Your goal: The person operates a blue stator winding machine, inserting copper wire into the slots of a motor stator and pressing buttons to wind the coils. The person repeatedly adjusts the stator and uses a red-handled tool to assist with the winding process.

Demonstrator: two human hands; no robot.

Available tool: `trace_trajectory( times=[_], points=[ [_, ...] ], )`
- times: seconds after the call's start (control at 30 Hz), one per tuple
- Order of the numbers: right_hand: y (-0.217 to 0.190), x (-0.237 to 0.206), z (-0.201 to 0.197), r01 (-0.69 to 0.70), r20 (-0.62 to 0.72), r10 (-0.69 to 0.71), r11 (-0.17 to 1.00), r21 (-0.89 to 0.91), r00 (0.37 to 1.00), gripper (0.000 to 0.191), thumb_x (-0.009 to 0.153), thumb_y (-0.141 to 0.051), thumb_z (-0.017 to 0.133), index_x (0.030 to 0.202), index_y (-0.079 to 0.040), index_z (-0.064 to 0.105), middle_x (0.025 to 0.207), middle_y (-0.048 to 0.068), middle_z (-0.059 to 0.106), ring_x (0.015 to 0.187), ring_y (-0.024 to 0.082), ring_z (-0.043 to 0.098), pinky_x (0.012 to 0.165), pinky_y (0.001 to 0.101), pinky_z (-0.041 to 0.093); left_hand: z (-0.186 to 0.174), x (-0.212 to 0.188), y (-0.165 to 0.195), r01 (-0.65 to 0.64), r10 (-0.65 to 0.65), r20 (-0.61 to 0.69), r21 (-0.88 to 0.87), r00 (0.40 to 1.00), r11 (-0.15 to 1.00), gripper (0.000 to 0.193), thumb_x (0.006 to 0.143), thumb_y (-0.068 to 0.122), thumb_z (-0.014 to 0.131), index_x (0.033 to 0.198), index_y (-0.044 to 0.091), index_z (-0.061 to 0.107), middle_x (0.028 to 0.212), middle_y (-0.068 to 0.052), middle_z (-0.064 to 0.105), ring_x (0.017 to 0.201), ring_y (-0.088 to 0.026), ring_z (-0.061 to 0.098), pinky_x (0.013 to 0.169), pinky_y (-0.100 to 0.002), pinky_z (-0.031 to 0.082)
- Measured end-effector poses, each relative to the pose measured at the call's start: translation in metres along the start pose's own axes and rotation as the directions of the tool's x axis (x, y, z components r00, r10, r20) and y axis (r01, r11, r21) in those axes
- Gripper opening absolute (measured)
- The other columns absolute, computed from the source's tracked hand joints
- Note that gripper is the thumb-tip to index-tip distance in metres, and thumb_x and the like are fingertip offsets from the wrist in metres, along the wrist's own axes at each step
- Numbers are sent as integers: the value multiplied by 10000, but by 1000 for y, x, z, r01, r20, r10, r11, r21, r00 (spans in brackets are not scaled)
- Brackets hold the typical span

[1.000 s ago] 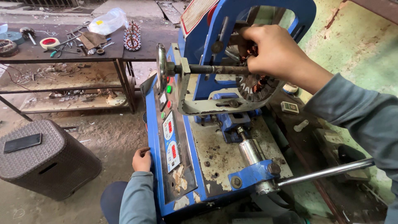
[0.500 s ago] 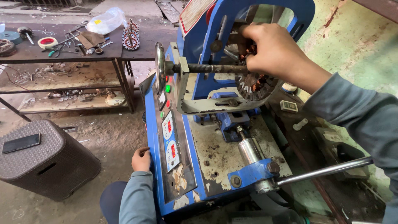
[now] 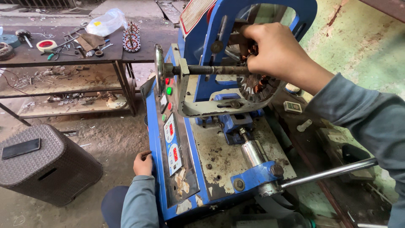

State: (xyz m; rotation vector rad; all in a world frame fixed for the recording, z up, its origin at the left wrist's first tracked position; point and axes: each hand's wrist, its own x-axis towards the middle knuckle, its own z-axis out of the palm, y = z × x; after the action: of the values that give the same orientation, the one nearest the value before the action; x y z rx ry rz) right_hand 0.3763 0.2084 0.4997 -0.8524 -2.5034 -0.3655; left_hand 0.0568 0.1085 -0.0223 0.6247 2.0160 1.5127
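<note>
A blue coil winding machine [image 3: 219,169] fills the middle of the view. My right hand [image 3: 276,52] is closed around a round stator with copper windings [image 3: 258,89] mounted inside the machine's blue ring, beside a threaded shaft [image 3: 206,69] with a handwheel [image 3: 159,67]. My left hand [image 3: 143,164] rests against the machine's left edge, next to the control panel with red and green buttons [image 3: 169,90]; its fingers curl on the edge.
A long steel lever [image 3: 333,172] sticks out to the right. A dark woven stool [image 3: 46,169] with a phone [image 3: 21,148] on it stands at the left. Behind it, a metal workbench [image 3: 63,52] carries tools, tape, a plastic bag and another wound stator [image 3: 131,37].
My right hand has shifted slightly on the stator. The left hand stays at the machine's edge.
</note>
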Motion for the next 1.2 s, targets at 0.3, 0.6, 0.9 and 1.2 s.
trace_trajectory(
  times=[0.3,0.6,0.9,1.2],
  points=[
    [-1,-2,1,-10,3,10,1000,19,1000,389,695,-105,718,1050,56,717,867,272,695,816,408,715,748,451,566,-2,-4,2,-44,44,-1,39,999,998,224,888,142,693,1088,101,784,954,-111,776,828,-190,725,766,-338,560],
    [-3,2,-1,-32,38,31,999,30,999,255,709,-128,703,918,18,708,843,236,698,801,405,702,736,465,550,-1,-5,3,-12,12,-3,5,1000,1000,232,884,137,691,1092,84,777,956,-114,776,827,-193,724,761,-342,565],
    [1,1,1,-22,44,22,1000,2,999,246,711,-131,704,913,9,711,863,219,705,798,390,706,731,461,550,1,-5,4,-23,23,-3,27,1000,999,231,884,143,692,1092,87,776,955,-114,775,831,-198,728,768,-345,566],
    [-2,3,1,-6,27,6,1000,10,1000,306,710,-130,710,972,27,716,905,232,712,825,398,706,750,461,553,-1,-5,7,-11,12,-15,39,1000,999,227,876,143,698,1081,95,784,958,-114,778,856,-203,734,797,-350,567]
  ],
)
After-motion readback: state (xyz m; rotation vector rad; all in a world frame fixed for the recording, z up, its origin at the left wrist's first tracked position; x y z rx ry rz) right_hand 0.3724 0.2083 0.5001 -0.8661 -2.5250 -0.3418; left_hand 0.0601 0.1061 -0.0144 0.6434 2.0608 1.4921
